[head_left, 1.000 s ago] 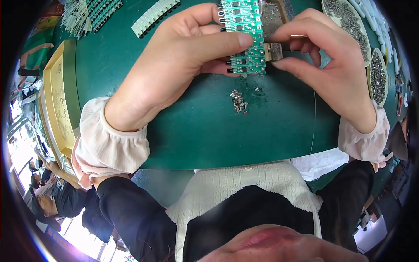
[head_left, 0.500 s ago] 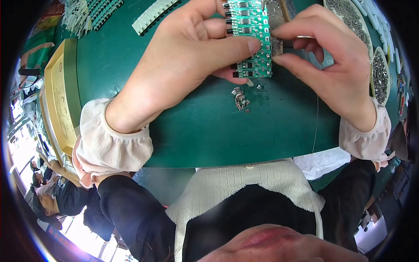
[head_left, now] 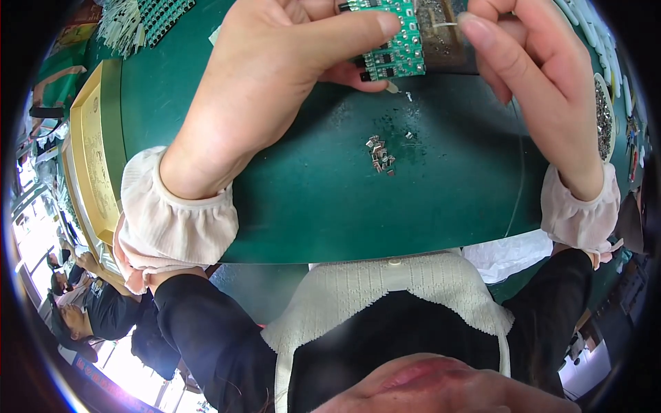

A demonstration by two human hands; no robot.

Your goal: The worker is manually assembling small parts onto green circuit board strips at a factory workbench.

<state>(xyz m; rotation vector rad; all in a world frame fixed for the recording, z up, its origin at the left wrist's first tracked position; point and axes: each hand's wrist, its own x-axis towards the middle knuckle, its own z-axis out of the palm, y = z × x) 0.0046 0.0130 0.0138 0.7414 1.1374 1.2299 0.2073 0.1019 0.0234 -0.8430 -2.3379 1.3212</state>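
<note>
Green worktop (head_left: 385, 220) lies underneath: the left hand (head_left: 265, 79) has its grip on a circuit-board strip (head_left: 407, 51), thumb on top, presumably for steadiness; beside it the right hand (head_left: 537, 76) pinches (seemingly) a pale sliver (head_left: 445, 25). Small metal parts (head_left: 379, 157) lie bodyward of the grip; a gold box (head_left: 103, 158), farther left.

The top edge crops the right hand (head_left: 537, 76) and the circuit board (head_left: 410, 49) (partly hidden behind the left hand (head_left: 265, 76))

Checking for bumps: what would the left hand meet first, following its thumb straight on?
Beyond its flat green circuit-board panel, the left hand would probably meet the thin pale sliver at the right hand; depth is unclear.
</note>
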